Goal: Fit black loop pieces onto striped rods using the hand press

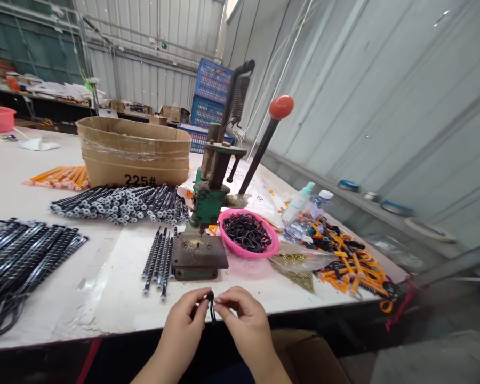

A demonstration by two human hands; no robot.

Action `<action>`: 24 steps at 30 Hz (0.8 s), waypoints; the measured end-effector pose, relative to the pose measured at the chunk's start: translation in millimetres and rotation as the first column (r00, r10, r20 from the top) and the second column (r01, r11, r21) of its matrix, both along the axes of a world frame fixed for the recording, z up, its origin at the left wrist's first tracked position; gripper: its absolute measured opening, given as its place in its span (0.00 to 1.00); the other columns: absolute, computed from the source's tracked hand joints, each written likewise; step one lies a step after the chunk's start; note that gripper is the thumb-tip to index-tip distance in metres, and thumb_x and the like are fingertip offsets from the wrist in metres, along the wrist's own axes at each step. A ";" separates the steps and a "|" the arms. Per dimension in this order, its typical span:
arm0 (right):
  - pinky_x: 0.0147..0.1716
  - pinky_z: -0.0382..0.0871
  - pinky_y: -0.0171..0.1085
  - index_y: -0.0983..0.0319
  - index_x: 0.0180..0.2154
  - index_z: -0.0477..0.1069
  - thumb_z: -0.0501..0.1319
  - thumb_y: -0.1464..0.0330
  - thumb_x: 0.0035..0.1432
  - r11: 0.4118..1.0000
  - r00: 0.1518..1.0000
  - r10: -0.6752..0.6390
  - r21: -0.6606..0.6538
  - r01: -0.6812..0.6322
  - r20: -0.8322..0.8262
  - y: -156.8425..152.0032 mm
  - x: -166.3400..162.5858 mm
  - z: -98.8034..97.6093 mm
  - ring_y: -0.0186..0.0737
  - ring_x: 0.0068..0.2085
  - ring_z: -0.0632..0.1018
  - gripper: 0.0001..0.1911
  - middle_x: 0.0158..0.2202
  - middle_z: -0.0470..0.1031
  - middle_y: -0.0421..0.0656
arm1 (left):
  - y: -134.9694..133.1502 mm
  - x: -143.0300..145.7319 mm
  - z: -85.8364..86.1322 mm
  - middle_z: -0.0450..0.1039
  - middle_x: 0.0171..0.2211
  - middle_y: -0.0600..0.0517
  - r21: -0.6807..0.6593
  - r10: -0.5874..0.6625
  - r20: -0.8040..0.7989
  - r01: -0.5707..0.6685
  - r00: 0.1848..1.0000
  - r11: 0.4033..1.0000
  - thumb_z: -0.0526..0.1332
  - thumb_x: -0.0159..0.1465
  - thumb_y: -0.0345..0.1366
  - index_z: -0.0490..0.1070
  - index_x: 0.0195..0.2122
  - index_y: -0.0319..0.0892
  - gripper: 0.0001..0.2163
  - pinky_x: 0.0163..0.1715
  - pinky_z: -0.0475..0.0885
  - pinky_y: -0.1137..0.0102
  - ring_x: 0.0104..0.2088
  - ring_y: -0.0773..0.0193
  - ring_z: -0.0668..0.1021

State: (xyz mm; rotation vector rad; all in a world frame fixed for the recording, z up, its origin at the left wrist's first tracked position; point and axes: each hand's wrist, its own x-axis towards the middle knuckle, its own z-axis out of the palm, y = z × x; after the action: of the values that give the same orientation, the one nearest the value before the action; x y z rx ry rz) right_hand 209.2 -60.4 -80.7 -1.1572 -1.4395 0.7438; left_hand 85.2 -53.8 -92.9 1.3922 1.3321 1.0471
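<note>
Just in front of the table edge, my left hand (184, 326) and my right hand (246, 324) face each other with fingertips pinched. Between them they grip a thin black loop (212, 308), its lower part hanging down. Behind the hands stands a green hand press (207, 205) with a dark metal base plate (200, 256). A pink basket (246, 253) beside it is full of similar black loops (250, 230). To the left of the press lie several black spiral-patterned rods (160, 261) with pale ends.
The press's lever has a red knob (281, 107). Piles of striped rods (120, 205) lie before a cardboard box (136, 154). On the right are a bag of small brass-coloured pieces (300, 261), bottles (298, 204) and orange-and-black straps (352, 264).
</note>
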 end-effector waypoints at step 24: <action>0.29 0.66 0.34 0.59 0.29 0.67 0.59 0.74 0.43 0.964 0.981 -0.174 0.216 0.152 0.087 5.0 -8.6 -8.6 0.33 0.26 0.69 0.07 0.22 0.66 0.38 | -3.8 7.5 -4.5 0.72 0.33 0.48 0.165 -0.033 -0.054 0.041 0.998 0.985 0.51 0.54 0.34 0.70 0.35 0.43 0.11 0.33 0.68 0.68 0.32 0.62 0.72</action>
State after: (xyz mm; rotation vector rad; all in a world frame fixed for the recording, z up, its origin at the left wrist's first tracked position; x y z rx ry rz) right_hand 200.6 -55.4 -89.3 -1.1485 -1.4513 0.4111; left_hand 92.8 -57.6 -97.4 1.5709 1.2739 1.1253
